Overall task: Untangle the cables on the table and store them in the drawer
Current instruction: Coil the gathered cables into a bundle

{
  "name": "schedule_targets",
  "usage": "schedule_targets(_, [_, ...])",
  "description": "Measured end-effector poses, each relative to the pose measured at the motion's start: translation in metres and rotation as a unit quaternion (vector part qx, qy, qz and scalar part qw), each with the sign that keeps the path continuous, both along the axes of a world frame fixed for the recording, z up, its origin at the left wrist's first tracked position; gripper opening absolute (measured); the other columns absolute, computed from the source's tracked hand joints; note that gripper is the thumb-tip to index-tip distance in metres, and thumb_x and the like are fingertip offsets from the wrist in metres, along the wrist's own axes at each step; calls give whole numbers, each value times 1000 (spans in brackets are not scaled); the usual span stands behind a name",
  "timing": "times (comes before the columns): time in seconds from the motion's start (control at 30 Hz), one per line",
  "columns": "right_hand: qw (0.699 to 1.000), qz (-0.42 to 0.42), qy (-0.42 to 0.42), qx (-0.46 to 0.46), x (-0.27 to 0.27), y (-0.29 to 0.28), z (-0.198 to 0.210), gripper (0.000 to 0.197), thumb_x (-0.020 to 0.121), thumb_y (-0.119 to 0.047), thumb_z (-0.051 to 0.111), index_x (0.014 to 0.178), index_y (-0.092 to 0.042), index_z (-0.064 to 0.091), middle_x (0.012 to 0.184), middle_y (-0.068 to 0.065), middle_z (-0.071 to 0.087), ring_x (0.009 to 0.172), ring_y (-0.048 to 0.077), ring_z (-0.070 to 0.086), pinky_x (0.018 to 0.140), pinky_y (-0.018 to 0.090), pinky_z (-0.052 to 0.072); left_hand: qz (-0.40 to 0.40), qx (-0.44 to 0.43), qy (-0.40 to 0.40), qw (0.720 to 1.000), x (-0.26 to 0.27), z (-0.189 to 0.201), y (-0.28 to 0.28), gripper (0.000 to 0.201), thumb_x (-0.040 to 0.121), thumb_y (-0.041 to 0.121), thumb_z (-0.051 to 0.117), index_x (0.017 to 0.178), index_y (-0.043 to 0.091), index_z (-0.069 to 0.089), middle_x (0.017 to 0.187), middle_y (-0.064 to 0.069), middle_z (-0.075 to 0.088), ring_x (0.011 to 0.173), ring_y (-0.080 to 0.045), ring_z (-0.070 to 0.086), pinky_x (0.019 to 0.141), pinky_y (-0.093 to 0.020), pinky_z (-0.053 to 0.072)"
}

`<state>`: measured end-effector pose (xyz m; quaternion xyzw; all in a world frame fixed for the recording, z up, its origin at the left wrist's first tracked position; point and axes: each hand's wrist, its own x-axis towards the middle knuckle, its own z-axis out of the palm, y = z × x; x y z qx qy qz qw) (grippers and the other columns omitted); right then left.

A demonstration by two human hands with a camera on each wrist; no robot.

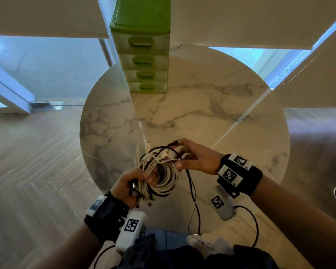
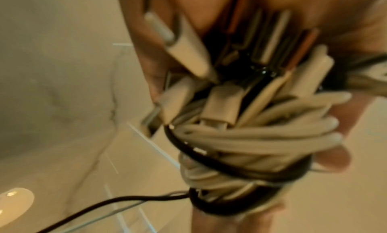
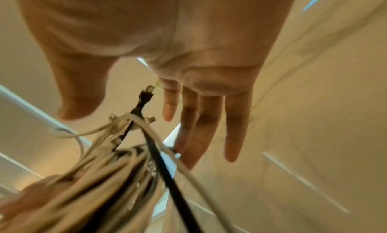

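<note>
The left hand (image 1: 131, 184) grips a tangled bundle of cables (image 1: 159, 172), fingers and thumb curled round its lower side, and holds it in the air above the near edge of the round marble table (image 1: 202, 105). The bundle is mostly white cables coiled in loops, with a black cable (image 1: 192, 191) wound through them; several plugs stick out below the left hand and others fan out above the coil. The left wrist view shows white connectors (image 2: 222, 107) packed against the palm and black loops crossing the white coil. The right hand (image 1: 197, 158) is just to the right of the bundle, its fingers (image 3: 232, 129) extended and relaxed. In the head view its fingertips are at the black cable's plug (image 3: 144, 96) at the top of the coil; whether they pinch it I cannot tell. Black and thin pale strands hang from the bundle toward the person's lap. A green drawer unit (image 1: 144, 61) with four shut drawers stands at the table's far side, well apart from both hands.
</note>
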<state>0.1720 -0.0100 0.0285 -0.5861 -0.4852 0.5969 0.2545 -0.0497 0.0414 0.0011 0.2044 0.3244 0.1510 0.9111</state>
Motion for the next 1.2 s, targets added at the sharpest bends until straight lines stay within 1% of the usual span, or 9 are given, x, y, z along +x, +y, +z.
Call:
schedule_targets(0.1, [1000, 13, 4, -18, -13, -6, -12, 46, 85, -15, 66, 123, -21, 42, 87, 7, 65, 76, 19, 65, 80, 37, 56, 50, -20, -22, 998, 0, 1, 10, 49, 27, 16, 89, 70, 3, 68, 51, -2, 53, 48, -14, 55, 53, -22, 51])
schedule_targets(0.23, [991, -118, -24, 57, -7, -5, -6, 14, 91, -11, 57, 94, -24, 62, 58, -6, 48, 47, 7, 41, 47, 22, 42, 8, -3, 31, 999, -9, -4, 16, 50, 30, 18, 88, 72, 4, 65, 53, -4, 52, 49, -15, 54, 48, -26, 50])
schedule_targets(0.33, [979, -172, -47, 96, 11, 1, 11, 8, 87, -9, 61, 87, -14, 67, 51, -18, 57, 49, -3, 49, 52, 10, 37, -65, 22, 56, 996, -20, -4, 16, 35, 36, 14, 82, 63, 5, 62, 51, -6, 51, 44, -15, 51, 44, -22, 46])
schedule_targets(0.5, [974, -166, -132, 79, 15, 13, -5, 9, 88, -24, 62, 88, -24, 71, 83, -15, 66, 75, -8, 56, 74, 8, 40, -189, 84, -21, 978, -27, 5, 11, 21, 55, 25, 78, 64, 12, 64, 56, -1, 54, 53, -12, 50, 57, -22, 42])
schedule_targets(0.67, [961, -52, -270, 38, -10, 0, -20, 27, 99, -31, 40, 104, -18, 63, 60, -8, 51, 53, 10, 43, 59, 26, 35, 61, 38, 61, 996, -12, 9, 12, 50, 21, 28, 88, 59, 3, 66, 54, -9, 57, 42, -22, 54, 38, -24, 44])
schedule_targets(0.9, [917, 150, -369, 10, -57, -24, -12, 36, 100, -22, 31, 136, -17, 36, 115, 17, 60, 100, 34, 58, 80, 38, 45, 195, -39, 65, 978, 3, 14, 36, 11, 74, 22, 57, 69, 13, 60, 62, -1, 60, 52, -16, 59, 46, -19, 45])
schedule_targets(1.0, [882, 222, -412, 61, -67, -22, -3, 48, 96, -8, 37, 142, -17, 25, 121, 14, 52, 101, 33, 55, 74, 37, 43, 272, 81, 180, 942, 19, 10, 30, 11, 84, 8, 54, 76, 2, 60, 55, -2, 61, 47, -13, 58, 44, -18, 45])
schedule_targets(1.07, [843, 290, -443, 99, -73, -19, 4, 54, 94, -4, 40, 143, -16, 22, 119, 15, 48, 98, 35, 53, 66, 36, 39, 282, 161, 258, 910, 24, 10, 29, 11, 73, 4, 68, 82, -3, 65, 62, -8, 65, 54, -19, 60, 50, -23, 48])
schedule_targets(1.2, [797, 364, -462, 140, -77, -12, 8, 51, 94, -4, 42, 141, -16, 30, 116, 17, 50, 100, 36, 53, 65, 38, 40, 182, 172, 289, 924, 23, 12, 28, 9, 71, 2, 69, 78, -4, 67, 70, -14, 66, 59, -24, 60, 55, -28, 49])
